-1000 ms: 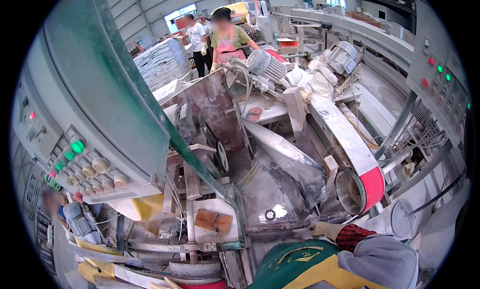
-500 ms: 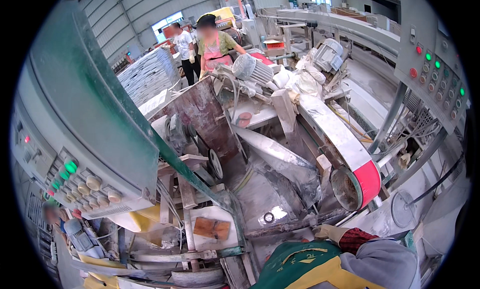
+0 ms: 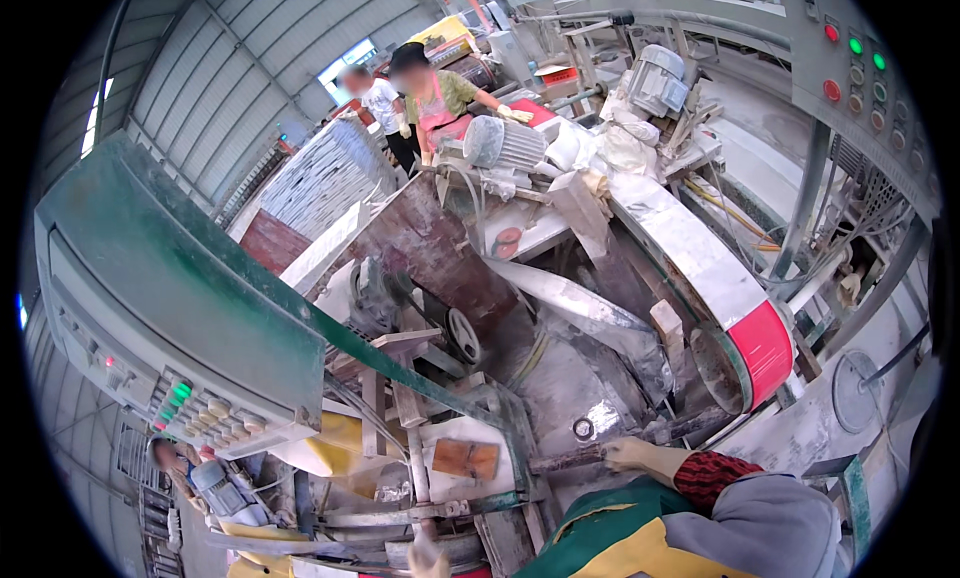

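Observation:
My right hand [image 3: 645, 458], in a pale work glove with a red and black cuff, comes in over my green and yellow apron [image 3: 620, 518]. It lies at the right part of a dirty horizontal bar [image 3: 575, 460]; whether its fingers grip the bar cannot be made out. At the lower edge my left hand [image 3: 428, 558], gloved and blurred, is beside a pale metal rail [image 3: 415, 516] of the machine frame. Its fingers are too smeared to read. Beyond the bar lies a dusty, wet metal surface with a small dark ring [image 3: 583, 429] on it.
A green-grey control cabinet [image 3: 190, 308] fills the left, and a button panel [image 3: 860, 68] hangs at upper right. A white belt with a red section [image 3: 760, 353] curves round a roller. Motors [image 3: 500, 143] and a brown plate [image 3: 465, 458] stand around. Two people [image 3: 445, 98] are across the machine.
The view has swung, shifting the machinery rightward. My right hand has moved slightly left along the bar, and my left hand has come into sight at the bottom. The co-worker's gloved hand now shows.

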The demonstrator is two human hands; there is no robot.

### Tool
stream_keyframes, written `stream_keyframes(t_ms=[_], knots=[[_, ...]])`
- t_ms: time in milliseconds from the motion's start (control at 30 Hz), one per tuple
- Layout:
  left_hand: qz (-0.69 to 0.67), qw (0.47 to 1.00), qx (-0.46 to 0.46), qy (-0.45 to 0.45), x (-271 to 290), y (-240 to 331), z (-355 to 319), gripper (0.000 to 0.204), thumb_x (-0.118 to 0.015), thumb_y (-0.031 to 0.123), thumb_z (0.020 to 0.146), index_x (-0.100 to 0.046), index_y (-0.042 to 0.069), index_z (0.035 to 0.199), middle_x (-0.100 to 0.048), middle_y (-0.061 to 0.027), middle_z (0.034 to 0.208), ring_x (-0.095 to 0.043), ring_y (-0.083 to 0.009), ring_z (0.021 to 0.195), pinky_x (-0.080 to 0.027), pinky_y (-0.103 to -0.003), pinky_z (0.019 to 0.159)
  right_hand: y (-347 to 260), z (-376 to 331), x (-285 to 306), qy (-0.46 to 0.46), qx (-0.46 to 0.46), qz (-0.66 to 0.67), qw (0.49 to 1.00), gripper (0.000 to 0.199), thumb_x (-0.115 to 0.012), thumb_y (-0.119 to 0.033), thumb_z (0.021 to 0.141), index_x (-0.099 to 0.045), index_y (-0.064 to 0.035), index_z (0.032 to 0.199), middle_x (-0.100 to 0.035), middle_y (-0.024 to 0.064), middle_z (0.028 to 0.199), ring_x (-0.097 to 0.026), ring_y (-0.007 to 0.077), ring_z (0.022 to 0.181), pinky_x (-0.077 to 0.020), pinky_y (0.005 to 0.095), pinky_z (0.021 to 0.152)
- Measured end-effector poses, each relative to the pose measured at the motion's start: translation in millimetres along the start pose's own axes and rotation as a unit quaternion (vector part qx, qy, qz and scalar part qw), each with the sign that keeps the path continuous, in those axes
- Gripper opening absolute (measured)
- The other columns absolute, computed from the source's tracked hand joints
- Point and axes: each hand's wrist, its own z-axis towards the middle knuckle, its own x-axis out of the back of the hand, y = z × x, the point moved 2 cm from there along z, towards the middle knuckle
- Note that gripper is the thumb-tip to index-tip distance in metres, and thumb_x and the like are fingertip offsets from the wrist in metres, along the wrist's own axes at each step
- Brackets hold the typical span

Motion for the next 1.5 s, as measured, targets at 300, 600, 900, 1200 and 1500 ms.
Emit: stream_keyframes(t_ms=[300,600,900,1200,1500], knots=[[0.184,0.846,-0.462,-0.194,-224.1,253.7,-18.4,0.062,-0.072,0.013,0.075,-0.048,0.002,0.131,-0.046,-0.0247,0.135,-0.044,-0.0433,0.126,-0.040,-0.042,0.104,-231.3,50.8,1.3,0.099,0.051,0.396,0.912,0.062,-0.060,-0.008,0.086,-0.033,-0.0096,0.142,-0.053,0.0143,0.126,-0.053,0.0249,0.116,-0.0461,0.0375,0.096],[0.254,0.766,-0.450,-0.381,-239.1,191.9,-17.7,0.069,-0.078,0.020,0.075,-0.046,0.004,0.135,-0.038,-0.0252,0.144,-0.036,-0.0381,0.135,-0.034,-0.039,0.110,-146.4,-65.6,174.7,0.544,-0.019,0.370,0.752,0.087,-0.052,0.010,0.078,-0.013,-0.0179,0.151,-0.050,0.0079,0.131,-0.054,0.0222,0.112,-0.0485,0.0347,0.087],[0.227,0.820,-0.322,-0.415,-215.7,125.1,6.4,0.060,-0.076,0.013,0.077,-0.053,0.004,0.131,-0.046,-0.0227,0.139,-0.043,-0.0358,0.131,-0.034,-0.038,0.109,-62.3,-150.0,247.3,0.675,-0.128,0.284,0.669,0.075,-0.062,0.002,0.078,-0.032,-0.0141,0.146,-0.059,0.0026,0.084,-0.053,0.0127,0.065,-0.0425,0.0277,0.052],[0.167,0.865,-0.214,-0.421,-220.5,104.3,20.2,0.057,-0.071,0.011,0.081,-0.050,0.003,0.133,-0.045,-0.0197,0.141,-0.043,-0.0315,0.131,-0.039,-0.040,0.104,-10.2,-124.6,277.6,0.730,-0.049,0.206,0.649,0.077,-0.062,-0.001,0.078,-0.026,0.0006,0.146,-0.062,0.0133,0.103,-0.059,0.0221,0.089,-0.0473,0.0293,0.074],[0.118,0.902,-0.107,-0.400,-202.2,72.1,29.2,0.053,-0.068,0.008,0.085,-0.048,0.004,0.134,-0.049,-0.0168,0.137,-0.049,-0.0273,0.125,-0.040,-0.035,0.102,-58.6,-136.8,286.1,0.582,-0.369,0.102,0.717,0.074,-0.057,-0.024,0.083,-0.026,0.0003,0.146,-0.059,0.0246,0.122,-0.061,0.0344,0.108,-0.0472,0.0421,0.091]])
